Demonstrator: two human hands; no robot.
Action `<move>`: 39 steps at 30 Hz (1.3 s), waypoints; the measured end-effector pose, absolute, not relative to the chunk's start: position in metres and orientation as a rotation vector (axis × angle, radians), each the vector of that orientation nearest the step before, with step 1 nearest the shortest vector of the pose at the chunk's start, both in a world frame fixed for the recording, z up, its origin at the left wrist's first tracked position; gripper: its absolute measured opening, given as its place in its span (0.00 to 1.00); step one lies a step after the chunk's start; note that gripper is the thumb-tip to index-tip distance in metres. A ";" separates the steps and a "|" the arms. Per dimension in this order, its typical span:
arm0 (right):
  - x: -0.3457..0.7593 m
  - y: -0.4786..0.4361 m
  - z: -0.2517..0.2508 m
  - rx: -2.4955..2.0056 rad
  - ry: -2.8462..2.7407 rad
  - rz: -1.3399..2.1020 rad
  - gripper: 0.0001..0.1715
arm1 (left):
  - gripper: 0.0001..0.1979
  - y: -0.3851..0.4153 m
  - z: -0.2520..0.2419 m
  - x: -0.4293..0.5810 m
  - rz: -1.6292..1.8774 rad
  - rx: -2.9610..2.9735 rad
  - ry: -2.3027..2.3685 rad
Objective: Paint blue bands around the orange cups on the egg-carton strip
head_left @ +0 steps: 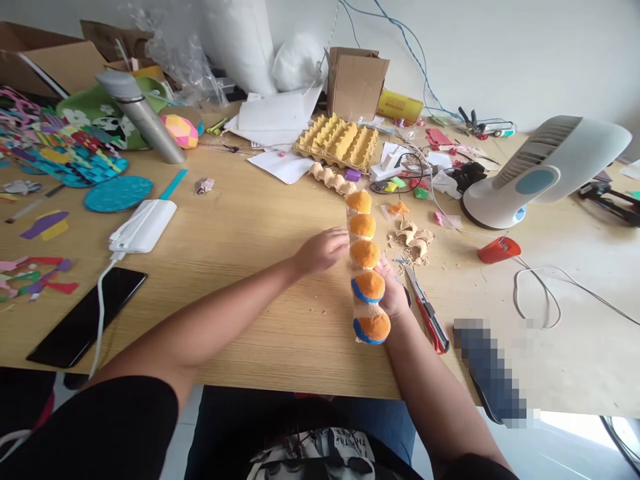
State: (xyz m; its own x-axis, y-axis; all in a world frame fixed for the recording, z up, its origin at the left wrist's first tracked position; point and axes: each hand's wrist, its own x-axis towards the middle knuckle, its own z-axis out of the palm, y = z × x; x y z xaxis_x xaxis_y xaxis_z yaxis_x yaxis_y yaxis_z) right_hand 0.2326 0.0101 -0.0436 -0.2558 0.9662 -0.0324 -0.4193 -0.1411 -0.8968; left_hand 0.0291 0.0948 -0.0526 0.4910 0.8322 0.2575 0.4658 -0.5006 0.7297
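Right hand (pixel 394 292) grips pale pulp-card strip of five orange-covered domes (pixel 365 255) from right side, fingers partly hidden behind it. Strip between hands, over pale wood-grain counter (pixel 300 353). Left hand (pixel 323 252) loosely curled at left edge; contact cannot be told. Risks: hard squeeze could crease thin card; rubbing could smear covering, if soft; right forearm might brush red-handled craft knife (pixel 429 313). Long axis runs away from person, far end slightly left; domes face up, nearest two blue-edged.

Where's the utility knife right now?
In the head view, the red utility knife lies on the table, just right of the right hand.
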 end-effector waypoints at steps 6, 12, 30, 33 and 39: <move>0.234 0.014 -0.048 -0.824 -0.924 1.492 0.16 | 0.37 0.021 -0.056 -0.041 0.234 2.522 1.268; 0.246 0.023 -0.051 -0.892 -1.047 1.433 0.22 | 0.44 -0.105 -0.056 -0.007 0.078 2.704 0.542; 0.235 0.022 -0.041 -0.858 -1.082 1.435 0.24 | 0.43 -0.145 -0.053 -0.039 0.087 2.750 0.927; 0.234 0.020 -0.038 -0.931 -1.045 1.424 0.25 | 0.39 -0.156 -0.045 -0.005 0.130 2.742 0.560; 0.233 0.020 -0.034 -0.948 -0.978 1.387 0.23 | 0.32 -0.135 -0.040 0.013 0.155 2.701 0.341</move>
